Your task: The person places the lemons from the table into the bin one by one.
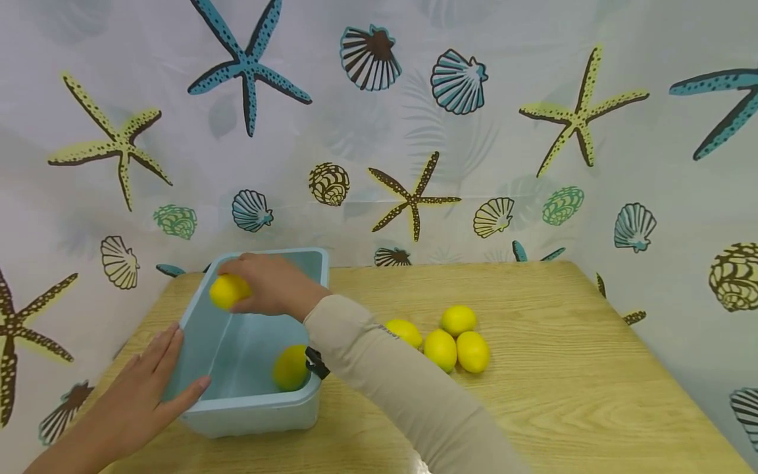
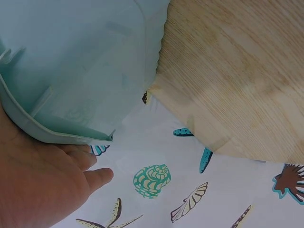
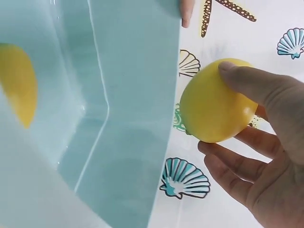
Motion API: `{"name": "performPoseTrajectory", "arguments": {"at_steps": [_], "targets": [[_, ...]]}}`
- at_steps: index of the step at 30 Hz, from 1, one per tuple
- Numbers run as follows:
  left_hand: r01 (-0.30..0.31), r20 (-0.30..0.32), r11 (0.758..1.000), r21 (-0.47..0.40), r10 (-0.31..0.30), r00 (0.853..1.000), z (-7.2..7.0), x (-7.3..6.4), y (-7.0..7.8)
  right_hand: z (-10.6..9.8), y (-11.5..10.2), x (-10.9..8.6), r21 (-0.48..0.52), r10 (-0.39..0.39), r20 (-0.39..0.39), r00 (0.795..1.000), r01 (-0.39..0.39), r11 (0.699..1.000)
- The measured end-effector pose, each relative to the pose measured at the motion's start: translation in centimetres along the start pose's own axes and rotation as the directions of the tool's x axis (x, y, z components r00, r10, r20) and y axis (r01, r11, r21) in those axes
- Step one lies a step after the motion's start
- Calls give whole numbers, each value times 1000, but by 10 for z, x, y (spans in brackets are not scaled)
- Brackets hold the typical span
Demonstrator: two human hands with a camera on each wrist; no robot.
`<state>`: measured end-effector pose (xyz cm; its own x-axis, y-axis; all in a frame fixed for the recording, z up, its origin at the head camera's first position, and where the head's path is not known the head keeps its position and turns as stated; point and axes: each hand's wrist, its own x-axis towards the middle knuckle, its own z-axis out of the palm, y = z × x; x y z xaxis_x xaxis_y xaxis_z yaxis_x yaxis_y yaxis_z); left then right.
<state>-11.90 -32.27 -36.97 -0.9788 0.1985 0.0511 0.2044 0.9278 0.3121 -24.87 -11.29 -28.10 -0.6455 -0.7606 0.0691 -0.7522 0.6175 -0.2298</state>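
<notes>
A yellow lemon (image 1: 229,291) is gripped between the thumb and fingers of my right hand (image 1: 269,283), above the far left part of a light blue plastic bin (image 1: 251,400). The right wrist view shows this lemon (image 3: 216,104) close by the bin's wall (image 3: 137,95). Inside the bin, a second lemon (image 1: 290,368) lies in the near right corner. My left hand (image 1: 139,388) rests on the bin's left rim with its fingers straight; in the left wrist view that hand (image 2: 47,180) touches the rim (image 2: 61,137) from outside.
To the right of the bin several lemons (image 1: 457,345) sit grouped on the wooden table (image 1: 568,368), one (image 1: 404,332) partly hidden by the right sleeve (image 1: 403,382). A white curtain (image 1: 331,131) printed with shells and starfish hangs behind and around the table.
</notes>
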Motion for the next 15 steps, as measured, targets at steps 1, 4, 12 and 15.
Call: {"name": "performPoseTrajectory", "arguments": {"at_steps": [1, 4, 12, 15], "targets": [[-1, 1, 1000, -3, 1, 1000, 0, 0, 0, 2, 0, 1, 1, -1, 0, 1000, 1, 1000], [0, 10, 1000, -8, 0, 1000, -1, 1, 0, 5, -3, 4, -14, -8, 2, 1000, 8, 1000], [9, 24, 1000, -17, -9, 1000, -2, 0, 1, 15, -5, 9, 48, 5, -53, 999, -2, 999], [11, 19, 1000, -3, -11, 1000, -2, 0, 1, 20, -4, 12, 83, 25, -79, 997, -18, 996]]}}
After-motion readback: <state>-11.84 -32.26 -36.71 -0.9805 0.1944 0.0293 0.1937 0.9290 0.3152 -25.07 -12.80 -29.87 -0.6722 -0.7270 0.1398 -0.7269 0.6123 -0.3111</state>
